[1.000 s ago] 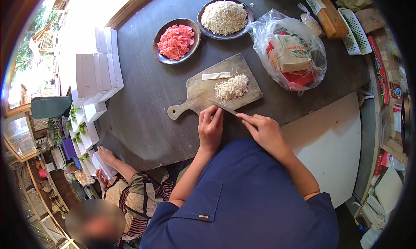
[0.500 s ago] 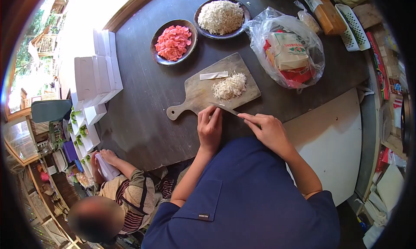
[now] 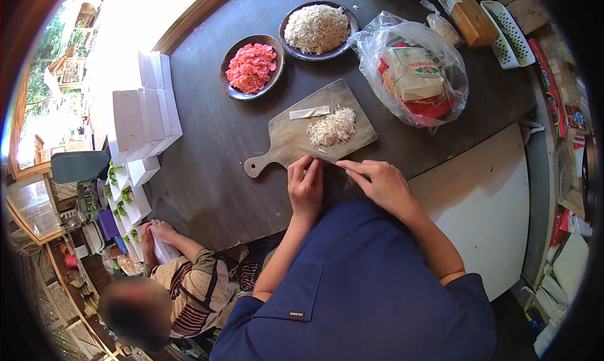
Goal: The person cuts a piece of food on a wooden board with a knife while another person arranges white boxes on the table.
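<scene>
A wooden cutting board (image 3: pixel 292 131) with a handle lies on the dark table, bearing a pile of thin pale shreds (image 3: pixel 333 127) and one flat white strip (image 3: pixel 309 112). At the board's near edge, my right hand (image 3: pixel 382 182) is closed around a knife (image 3: pixel 319 155), its blade pointing left. Beside the blade, my left hand (image 3: pixel 305 188) has its fingers pinched together at the same edge. Whatever those fingers hold is hidden or too small to make out.
Beyond the board stand a bowl of pink slices (image 3: pixel 251 68) and a bowl of pale shreds (image 3: pixel 316 29). A clear plastic bag (image 3: pixel 412 78) of packets sits right, near a grater (image 3: pixel 507 34). White boxes (image 3: pixel 141 119) line the left; another person (image 3: pixel 192 279) works there.
My right hand and the knife have shifted slightly left, toward my left hand. The other person's hands have moved closer together on a white box. The view has shifted a little.
</scene>
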The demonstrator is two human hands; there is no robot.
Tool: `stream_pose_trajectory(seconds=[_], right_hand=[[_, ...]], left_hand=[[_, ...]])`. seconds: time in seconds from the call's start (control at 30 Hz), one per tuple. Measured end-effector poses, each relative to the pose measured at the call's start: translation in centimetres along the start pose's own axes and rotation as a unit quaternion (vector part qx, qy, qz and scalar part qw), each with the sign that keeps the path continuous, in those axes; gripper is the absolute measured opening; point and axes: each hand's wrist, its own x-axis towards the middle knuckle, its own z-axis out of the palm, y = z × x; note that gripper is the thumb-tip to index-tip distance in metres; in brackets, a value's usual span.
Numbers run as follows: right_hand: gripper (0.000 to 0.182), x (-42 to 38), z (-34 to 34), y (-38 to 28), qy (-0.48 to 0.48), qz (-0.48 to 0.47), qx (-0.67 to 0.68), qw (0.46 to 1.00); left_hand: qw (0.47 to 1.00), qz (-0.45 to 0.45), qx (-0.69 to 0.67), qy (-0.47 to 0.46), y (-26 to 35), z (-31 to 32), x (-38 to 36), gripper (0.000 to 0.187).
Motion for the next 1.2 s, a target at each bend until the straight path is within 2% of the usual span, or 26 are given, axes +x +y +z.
stream_pose_trajectory(seconds=[0.3,0.4,0.57,0.7,0.93,1.07,1.2], right_hand=[[0.031,0.1,0.5,-0.4,-0.004,0.014,-0.018,1.000],[0.032,1.6,1.9,-0.3,-0.008,0.007,-0.068,0.998],[0.029,1.4,0.4,-0.1,0.016,-0.010,0.013,1.000],[0.029,-0.2,-1.4,-0.7,-0.007,0.016,-0.008,1.000],[0.029,-0.1,-0.3,-0.2,-0.017,0.030,-0.043,0.998],[0.030,1.6,2.7,1.4,0.010,-0.009,0.006,1.000],[0.030,1.7,1.5,0.6,0.021,-0.016,0.049,0.998]], left_hand=[[1.000,0.011,0.005,-0.005,0.0,-0.2,0.3,0.025],[1.000,0.016,0.006,-0.006,0.0,-0.3,0.2,0.024],[1.000,0.005,0.007,-0.012,-0.1,-0.3,0.0,0.022],[1.000,0.003,0.004,0.010,0.1,0.2,0.1,0.024],[1.000,0.016,0.009,0.013,0.0,0.0,0.1,0.023],[1.000,0.013,0.007,0.006,0.0,0.1,0.1,0.022],[1.000,0.018,0.012,0.003,-0.2,-0.1,0.2,0.023]])
